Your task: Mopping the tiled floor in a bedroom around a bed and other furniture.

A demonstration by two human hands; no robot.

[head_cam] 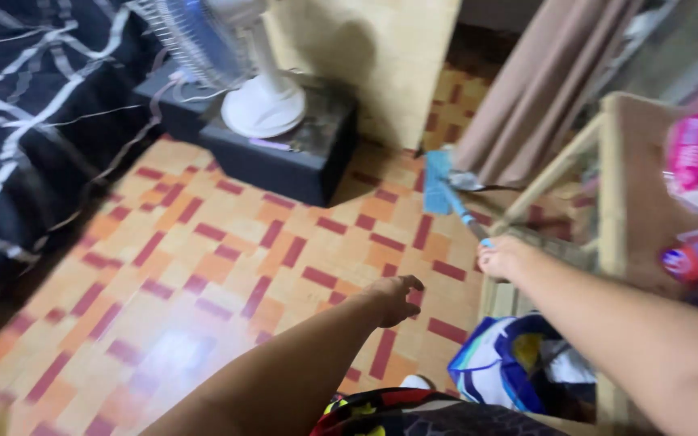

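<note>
Right hand (501,258) grips the flat mop (439,182) handle, centre right; left hand (393,297) open, empty. Risk: mop head snagging the curtain (527,97).

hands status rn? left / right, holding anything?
Left hand: loosely curled, empty, over the tiled floor.
Right hand: closed on the blue mop handle.

The floor (228,266) is smooth patterned vinyl with a faint sheen near its lower left edge, and the flat mop (438,182) on it has a soft blue cloth pad and a thin metal handle. The white fan (264,105) looks like glossy plastic on a dark marbled stand (300,157); the shelf (607,186) frame looks like pale matt wood, and the curtain (527,89) is dull cloth.
</note>
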